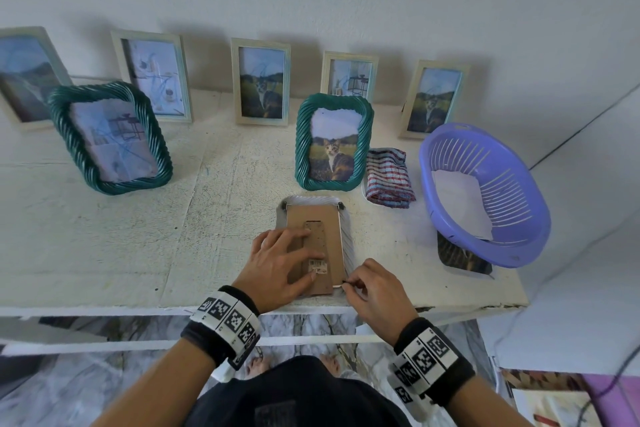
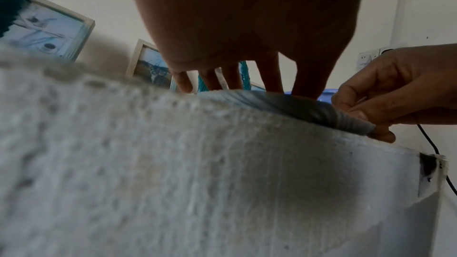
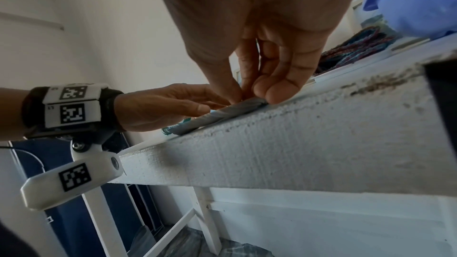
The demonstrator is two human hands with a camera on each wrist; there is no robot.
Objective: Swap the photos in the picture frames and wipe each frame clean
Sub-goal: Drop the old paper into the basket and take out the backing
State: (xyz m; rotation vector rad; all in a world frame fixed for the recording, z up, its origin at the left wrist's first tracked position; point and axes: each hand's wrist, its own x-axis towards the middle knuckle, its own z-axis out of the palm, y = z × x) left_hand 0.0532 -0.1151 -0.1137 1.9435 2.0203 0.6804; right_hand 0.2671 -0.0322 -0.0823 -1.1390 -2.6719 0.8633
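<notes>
A twisted-rim picture frame (image 1: 346,236) lies face down near the table's front edge, its brown cardboard backing (image 1: 327,218) and easel stand facing up. My left hand (image 1: 294,253) presses flat on the backing with straight fingers. My right hand (image 1: 349,284) pinches a small dark tab at the frame's near right corner. In the left wrist view the left fingers (image 2: 230,83) rest over the frame's rim (image 2: 272,103). In the right wrist view the right thumb and fingers (image 3: 249,93) close on that corner of the frame (image 3: 222,114).
Two green twisted frames (image 1: 110,137) (image 1: 334,142) stand behind, and several pale frames (image 1: 261,81) lean on the wall. A checked cloth (image 1: 389,180) lies beside a purple basket (image 1: 485,194) holding white paper. A dark photo (image 1: 460,256) pokes out beneath the basket.
</notes>
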